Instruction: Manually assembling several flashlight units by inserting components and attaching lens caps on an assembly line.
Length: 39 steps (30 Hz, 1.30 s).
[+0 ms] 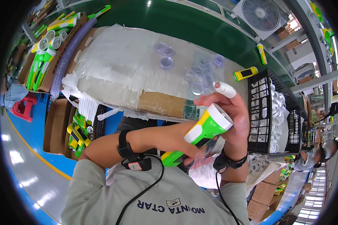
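Holding a green flashlight (202, 133) near the black crate (259, 112), the right hand (234, 120) wraps its head; the left hand (187, 144) grips its handle.

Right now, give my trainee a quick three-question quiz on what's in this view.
1. True or false: the green and white flashlight is held by both the left hand and the right hand.
2. Which finger cover shows on the right hand: A) a white fingertip cot, B) a black glove?
3. Fill in: the clear round lenses lie on the plastic-wrapped ____.

Key: 1 true; 2 A; 3 table.
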Available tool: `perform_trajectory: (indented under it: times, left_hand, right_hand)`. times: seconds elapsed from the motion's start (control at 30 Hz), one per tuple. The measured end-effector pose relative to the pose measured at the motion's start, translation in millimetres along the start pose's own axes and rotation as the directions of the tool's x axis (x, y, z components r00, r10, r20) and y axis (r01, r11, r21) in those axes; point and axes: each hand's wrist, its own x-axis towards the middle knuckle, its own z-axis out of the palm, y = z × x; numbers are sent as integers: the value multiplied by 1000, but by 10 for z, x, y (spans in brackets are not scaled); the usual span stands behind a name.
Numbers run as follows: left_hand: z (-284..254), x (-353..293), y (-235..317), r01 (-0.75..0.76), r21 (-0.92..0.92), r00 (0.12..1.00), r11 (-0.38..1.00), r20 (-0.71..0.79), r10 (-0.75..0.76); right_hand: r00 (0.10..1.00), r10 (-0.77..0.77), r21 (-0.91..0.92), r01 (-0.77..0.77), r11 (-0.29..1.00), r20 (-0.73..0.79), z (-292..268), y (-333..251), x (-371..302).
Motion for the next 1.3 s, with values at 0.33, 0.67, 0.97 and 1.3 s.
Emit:
perform_trajectory:
  times: [0.33,0.67,0.97,1.3]
  left_hand:
    - [-19,-40,-191,54,723,809,689,-436,394]
    - [186,-112,-66,-208,626,868,751,-236,437]
    - [197,-115,150,26,612,912,790,-338,231]
    - [63,-4,-37,251,959,572,127,-254,780]
  right_hand:
    - [964,-97,-21,95,995,-247,154,97,74]
    - [932,-355,-221,361,906,66,185,-259,36]
    - [952,-303,-288,304,908,47,-4,-117,81]
    - [980,-177,-577,93,811,-92,158,-340,61]
